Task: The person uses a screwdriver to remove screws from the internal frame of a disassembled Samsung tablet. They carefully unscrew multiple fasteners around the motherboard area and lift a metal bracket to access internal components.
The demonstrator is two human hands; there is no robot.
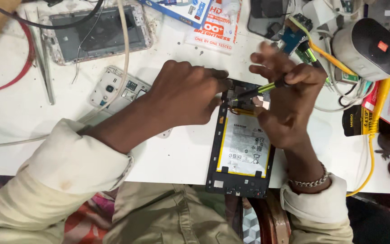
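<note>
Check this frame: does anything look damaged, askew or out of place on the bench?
The opened tablet overhangs the white table edge at its bottom end. A bare frame lies tilted at upper left beneath loose cables. The right hand holds a screwdriver; the left hand steadies the tablet.

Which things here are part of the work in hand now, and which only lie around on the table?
In use:
- opened tablet with its white battery
- green-handled screwdriver, held in the right hand
- left hand, pressing the tablet's top edge

Lying about:
- empty phone frame
- white phone back
- tweezers
- red cable
- grey round device
- yellow cable
</note>
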